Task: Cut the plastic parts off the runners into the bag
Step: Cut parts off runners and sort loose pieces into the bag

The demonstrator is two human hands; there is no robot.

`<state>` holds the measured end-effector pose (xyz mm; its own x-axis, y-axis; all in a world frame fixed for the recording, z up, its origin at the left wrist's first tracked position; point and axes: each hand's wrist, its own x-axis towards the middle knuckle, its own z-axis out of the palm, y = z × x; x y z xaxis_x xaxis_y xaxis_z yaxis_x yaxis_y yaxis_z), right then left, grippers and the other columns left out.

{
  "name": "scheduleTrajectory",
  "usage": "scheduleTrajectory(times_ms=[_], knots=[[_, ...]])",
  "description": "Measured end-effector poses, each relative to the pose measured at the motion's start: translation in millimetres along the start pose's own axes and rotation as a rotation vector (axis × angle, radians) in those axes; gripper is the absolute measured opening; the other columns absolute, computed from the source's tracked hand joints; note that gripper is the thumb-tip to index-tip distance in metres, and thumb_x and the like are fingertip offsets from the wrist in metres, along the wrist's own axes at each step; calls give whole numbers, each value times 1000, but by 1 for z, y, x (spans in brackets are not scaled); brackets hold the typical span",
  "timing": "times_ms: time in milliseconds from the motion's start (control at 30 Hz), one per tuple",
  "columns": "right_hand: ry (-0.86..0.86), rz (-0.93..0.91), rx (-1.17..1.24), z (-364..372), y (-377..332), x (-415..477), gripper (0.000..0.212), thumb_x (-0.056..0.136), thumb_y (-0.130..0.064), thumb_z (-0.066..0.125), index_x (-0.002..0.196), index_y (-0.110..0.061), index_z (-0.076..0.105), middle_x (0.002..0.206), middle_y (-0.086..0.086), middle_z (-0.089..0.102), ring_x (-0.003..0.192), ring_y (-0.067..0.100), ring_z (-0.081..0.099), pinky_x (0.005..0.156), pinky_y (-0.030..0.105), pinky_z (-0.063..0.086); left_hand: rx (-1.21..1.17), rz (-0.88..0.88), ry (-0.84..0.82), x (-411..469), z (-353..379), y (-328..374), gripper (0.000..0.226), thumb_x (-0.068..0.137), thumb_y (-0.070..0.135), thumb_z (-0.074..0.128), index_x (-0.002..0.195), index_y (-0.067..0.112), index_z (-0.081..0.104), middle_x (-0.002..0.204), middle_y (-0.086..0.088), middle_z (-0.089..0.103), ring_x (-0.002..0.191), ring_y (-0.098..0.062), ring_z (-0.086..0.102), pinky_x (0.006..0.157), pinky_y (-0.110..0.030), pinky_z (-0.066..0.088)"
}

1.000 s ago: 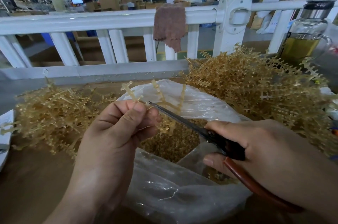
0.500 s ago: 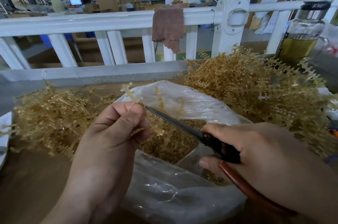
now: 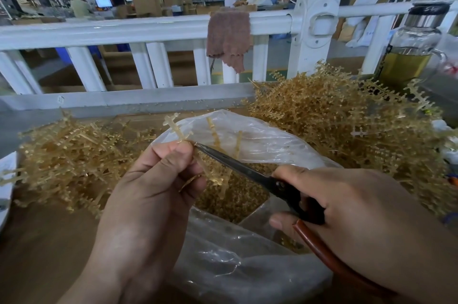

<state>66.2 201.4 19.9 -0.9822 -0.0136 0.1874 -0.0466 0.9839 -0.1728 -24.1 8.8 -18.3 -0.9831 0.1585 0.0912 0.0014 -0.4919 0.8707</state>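
1. Left hand (image 3: 148,192): fingers curled. Thumb and forefinger pinch a runner (image 3: 176,127). Its stem tip pokes up past the thumb, and more branches hang below the fingers.
2. Right hand (image 3: 347,204): wrapped round scissors (image 3: 238,168) with dark dull metal blades. A red-brown coated handle runs out under the palm. The blades look nearly closed, with the point touching the runner just beside the left thumb.
3. Runner: translucent amber plastic, a thin stem with short cross-stubs, fishbone-shaped.
4. Bag (image 3: 260,140): clear, glossy, crinkled film. Its mouth gapes directly beneath and beyond both hands. Cut parts (image 3: 235,202) lie heaped inside, small, amber and grainy.
5. Left heap (image 3: 74,155): tangled runners, outboard of the left hand. Right heap (image 3: 334,125): larger and bristly, beyond the right hand.
6. Table (image 3: 37,241): brown and matte, under the left wrist.
7. Beyond the hands: a white railing (image 3: 148,28) with a brown nubby cloth (image 3: 228,36) draped over it. A glass bottle (image 3: 409,55), part-full of yellowish liquid, stands beyond the right heap.
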Motion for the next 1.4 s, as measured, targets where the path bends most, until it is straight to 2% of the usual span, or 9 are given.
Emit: scheduleTrajectory(times_ms=[267,400,533,600,667,767,1033,1400], knots=[[72,-19,-22,0,-1,-1,42,74,-71,40,101,-45,58,57,-22,51,48,0,50,40,23,44,-23,-25,-3,1,2,1,15,80,21,66,66,24,68,69,0,60,59,-8,59,54,-18,53],[44,-14,-6,-1,-2,-1,48,72,-72,35,107,-46,56,62,-20,54,52,4,53,45,27,47,-38,-21,-9,1,2,1,18,82,20,65,65,24,70,69,2,61,58,-7,59,53,-19,52],[38,-11,21,1,-3,0,48,72,-75,30,106,-48,52,62,-21,53,54,2,53,47,21,45,-94,-60,-29,1,2,0,3,77,21,69,74,20,69,70,1,60,59,-9,59,52,-20,52],[66,-8,42,2,-4,0,47,73,-75,34,106,-48,54,61,-23,53,54,1,53,46,20,45,-112,-68,-23,1,2,-1,7,71,23,70,76,19,68,69,1,60,58,-8,59,51,-20,52],[95,-22,73,3,-4,0,47,73,-73,38,106,-46,57,61,-23,55,54,0,54,45,21,46,-115,-63,-31,1,5,-3,2,71,23,69,69,22,69,68,3,60,57,-7,59,50,-19,52],[125,-39,97,4,-4,0,46,73,-71,41,105,-44,60,60,-23,55,53,-1,53,44,22,46,-109,-44,-50,0,7,-3,13,75,21,66,63,24,69,68,2,60,57,-6,59,50,-19,51],[189,-90,101,6,0,0,44,76,-67,47,96,-33,66,57,-19,57,49,1,54,41,28,49,-125,-55,-70,-2,11,-4,15,80,21,65,67,25,70,71,2,61,60,-6,59,52,-19,52],[134,-74,113,4,1,0,51,75,-70,38,103,-39,67,56,-18,56,51,2,54,44,23,47,-146,-103,-22,-1,12,-7,6,73,20,67,70,21,72,70,1,62,58,-6,60,49,-19,51]])
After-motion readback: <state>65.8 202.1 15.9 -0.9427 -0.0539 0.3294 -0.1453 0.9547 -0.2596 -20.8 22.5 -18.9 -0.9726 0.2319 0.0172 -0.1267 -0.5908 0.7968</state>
